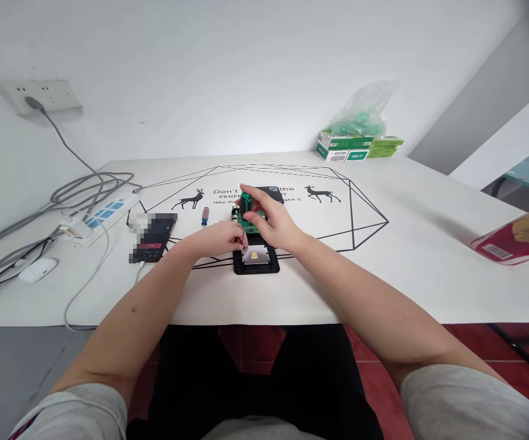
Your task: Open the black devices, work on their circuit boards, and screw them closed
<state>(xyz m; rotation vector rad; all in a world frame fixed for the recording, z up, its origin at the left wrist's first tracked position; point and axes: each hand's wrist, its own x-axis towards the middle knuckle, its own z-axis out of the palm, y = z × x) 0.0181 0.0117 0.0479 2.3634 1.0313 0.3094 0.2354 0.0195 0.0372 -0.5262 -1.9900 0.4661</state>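
Note:
My right hand [271, 221] is closed round the green handle of a small screwdriver [246, 205], held upright over a green circuit board [248, 225]. My left hand [221, 238] pinches the thin metal shaft near its tip. Both hands hover over a black device [255, 261] with a square silver part on it, lying on the white table [383, 269]. What sits under my right palm is hidden.
A phone [151, 238] lies left of my hands, with a small red-and-blue screwdriver [205, 216] beside it. A power strip [101, 218], cables and a white mouse [38, 269] are far left. Green boxes [358, 147] stand at the back; a red packet [518, 238] lies right.

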